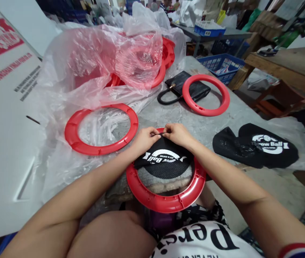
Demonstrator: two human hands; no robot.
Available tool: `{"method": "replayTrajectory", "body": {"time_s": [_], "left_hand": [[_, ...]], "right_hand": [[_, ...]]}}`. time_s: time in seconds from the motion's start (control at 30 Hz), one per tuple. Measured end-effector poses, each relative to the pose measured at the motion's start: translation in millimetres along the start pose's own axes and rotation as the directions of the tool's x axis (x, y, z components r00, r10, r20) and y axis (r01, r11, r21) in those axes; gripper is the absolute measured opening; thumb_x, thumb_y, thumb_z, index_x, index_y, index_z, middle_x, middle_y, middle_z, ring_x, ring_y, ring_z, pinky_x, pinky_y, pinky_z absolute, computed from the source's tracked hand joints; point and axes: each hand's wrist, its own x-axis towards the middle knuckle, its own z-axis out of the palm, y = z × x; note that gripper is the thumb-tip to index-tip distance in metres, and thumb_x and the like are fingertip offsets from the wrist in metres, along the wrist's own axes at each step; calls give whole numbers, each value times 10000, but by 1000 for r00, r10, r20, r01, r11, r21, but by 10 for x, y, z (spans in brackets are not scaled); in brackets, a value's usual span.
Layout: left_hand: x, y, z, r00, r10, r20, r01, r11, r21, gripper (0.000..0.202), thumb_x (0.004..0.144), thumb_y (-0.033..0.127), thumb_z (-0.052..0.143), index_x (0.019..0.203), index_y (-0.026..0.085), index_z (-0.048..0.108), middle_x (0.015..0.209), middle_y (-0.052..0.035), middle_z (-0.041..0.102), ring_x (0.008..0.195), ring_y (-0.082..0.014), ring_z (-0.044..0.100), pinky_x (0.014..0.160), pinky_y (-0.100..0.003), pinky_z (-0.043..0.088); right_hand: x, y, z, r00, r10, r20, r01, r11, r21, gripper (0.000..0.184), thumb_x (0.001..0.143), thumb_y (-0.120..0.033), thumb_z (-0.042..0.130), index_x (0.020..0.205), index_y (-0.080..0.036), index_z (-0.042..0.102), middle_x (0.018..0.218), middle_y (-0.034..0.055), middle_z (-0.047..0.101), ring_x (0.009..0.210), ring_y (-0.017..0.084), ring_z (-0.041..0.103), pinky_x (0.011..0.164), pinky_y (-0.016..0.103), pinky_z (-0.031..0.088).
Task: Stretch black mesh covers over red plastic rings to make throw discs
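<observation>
A red plastic ring (pixel 165 203) lies at the table's front edge, its ribbed side up and its near part jutting over my lap. Across its opening is a black mesh fabric disc (pixel 168 170) with white "Ball" lettering. At the ring's far side, my left hand (pixel 147 139) pinches the fabric's edge. Close beside it, my right hand (pixel 177 134) pinches the same edge, fingertips nearly touching the left ones. More black printed fabric pieces (pixel 273 145) lie to the right. Another red ring (pixel 101 149) rests at the left.
A clear plastic bag (pixel 87 53) full of red rings stands at the back left. Behind my right hand, a red ring (pixel 224 96) leans on a black pouch (pixel 181 80). A white carton (pixel 4 125) fills the left side. A blue basket (pixel 222 62) stands beyond the table.
</observation>
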Motion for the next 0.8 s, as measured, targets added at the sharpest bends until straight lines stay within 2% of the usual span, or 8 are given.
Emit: {"method": "replayTrajectory", "body": {"time_s": [0.1, 0.17, 0.27, 0.37, 0.47, 0.57, 0.8], "left_hand": [[16, 16, -12, 996, 86, -8, -82, 967, 242, 99, 851, 256, 613, 857, 197, 692, 882, -39, 712, 846, -210, 634, 805, -336, 484], [31, 23, -12, 986, 165, -8, -150, 913, 380, 101, 865, 252, 617, 859, 201, 703, 967, -65, 700, 956, -243, 616, 880, -376, 477], [82, 15, -3, 982, 180, -60, -135, 884, 447, 87, 848, 260, 666, 795, 205, 707, 1144, -83, 684, 1164, -304, 546, 1013, -467, 429], [167, -32, 9, 989, 80, -127, -28, 930, 366, 102, 826, 240, 685, 729, 210, 696, 1259, -59, 670, 1273, -320, 503, 1103, -519, 369], [251, -120, 31, 993, -1, -122, 26, 980, 199, 120, 808, 204, 663, 688, 200, 664, 1230, -63, 678, 1203, -273, 581, 1091, -449, 423], [297, -201, 63, 990, -13, -143, 24, 997, 79, 125, 799, 184, 640, 675, 194, 637, 1183, -72, 687, 1116, -232, 638, 1050, -381, 477], [309, -227, 94, 981, -10, -195, 23, 997, 68, 119, 817, 171, 625, 700, 189, 632, 1153, -83, 699, 1106, -228, 647, 1055, -379, 471]], "right_hand": [[45, -5, 22, 1000, -9, 14, 10, 998, -64, 51, 871, -211, 660, 870, -194, 708, 864, 45, 733, 815, 208, 613, 709, 300, 390], [84, 4, 40, 998, -62, 7, 63, 990, -126, 46, 864, -204, 673, 852, -184, 713, 916, 70, 725, 893, 229, 606, 792, 319, 415], [162, 41, 81, 991, -134, 9, 134, 976, -171, 71, 866, -215, 684, 826, -167, 717, 1044, 111, 708, 1024, 259, 582, 923, 356, 417], [245, 108, 149, 991, -132, 4, 132, 984, -120, 112, 893, -216, 639, 826, -168, 716, 1121, 116, 699, 1083, 260, 572, 978, 369, 407], [308, 185, 237, 995, -88, -45, 86, 995, -40, 134, 894, -223, 621, 796, -181, 702, 1093, 95, 697, 1066, 251, 569, 979, 375, 408], [338, 234, 308, 994, -29, -110, 31, 999, 20, 146, 884, -247, 630, 760, -192, 685, 1033, 74, 688, 1018, 242, 563, 953, 376, 413], [330, 206, 329, 991, 3, -130, -5, 1000, -12, 155, 914, -294, 617, 814, -197, 685, 1008, 75, 674, 1006, 253, 539, 905, 370, 415]]}}
